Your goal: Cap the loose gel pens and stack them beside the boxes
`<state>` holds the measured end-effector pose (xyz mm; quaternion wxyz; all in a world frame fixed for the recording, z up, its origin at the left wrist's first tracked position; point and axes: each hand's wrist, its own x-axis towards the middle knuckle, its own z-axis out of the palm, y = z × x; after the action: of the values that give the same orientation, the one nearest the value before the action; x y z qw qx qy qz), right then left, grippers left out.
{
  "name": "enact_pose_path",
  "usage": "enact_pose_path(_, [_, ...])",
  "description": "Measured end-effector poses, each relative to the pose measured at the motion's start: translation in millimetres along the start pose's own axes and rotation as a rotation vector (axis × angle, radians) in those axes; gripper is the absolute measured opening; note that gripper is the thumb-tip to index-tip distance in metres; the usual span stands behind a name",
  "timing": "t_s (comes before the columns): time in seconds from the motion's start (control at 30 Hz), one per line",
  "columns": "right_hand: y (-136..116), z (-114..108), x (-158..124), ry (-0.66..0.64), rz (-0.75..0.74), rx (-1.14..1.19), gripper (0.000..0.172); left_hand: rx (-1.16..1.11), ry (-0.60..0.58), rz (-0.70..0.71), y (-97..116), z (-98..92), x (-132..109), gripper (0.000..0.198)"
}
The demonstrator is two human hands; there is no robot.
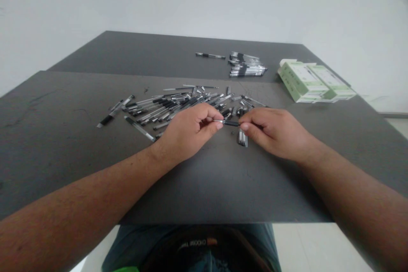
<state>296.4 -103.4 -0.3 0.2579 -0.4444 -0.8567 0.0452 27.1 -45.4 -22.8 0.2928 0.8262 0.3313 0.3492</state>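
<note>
Between my two hands a pen (231,123) with a black grip lies level, just above the table. My left hand (193,129) pinches its clear left end between thumb and forefinger. The dark right end is pinched by my right hand (274,131), whose fingertips hide the tip. Behind my left hand spreads a loose heap of pen parts (168,104), clear barrels with black grips and thin refills. Several pen caps (242,138) lie side by side under my right fingertips; their exact kind is hard to make out.
Farther back lie bundled rows of pens (247,70) and a single pen (210,55). Green and white boxes (302,80) stand at the right. The grey table (204,191) has its front edge close to my lap, and a white wall is behind it.
</note>
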Motion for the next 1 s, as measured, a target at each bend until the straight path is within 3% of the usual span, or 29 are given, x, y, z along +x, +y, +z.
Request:
enact_pose_path(0.17, [0.9, -0.3, -1.1, -0.002, 0.036, 0.037, 0.008, 0.017, 0.008, 0.060, 2.7, 0.4, -1.0, 0.007])
enact_pose_path(0.37, [2.3, 0.2, -0.7, -0.024, -0.027, 0.006, 0.023, 0.029, 0.012, 0.079, 2.7, 1.1, -1.4, 0.007])
enact_pose_path(0.6, [-0.6, -0.7, 0.0, -0.023, 0.039, 0.050, 0.011, 0.033, 0.001, 0.042, 6.0, -1.0, -2.3, 0.010])
enact_pose_path(1.0, [0.8, -3.2, 0.1, -0.034, 0.101, 0.063, 0.010, 0.066, 0.014, 0.033, 7.5, -6.6, -1.5, 0.015])
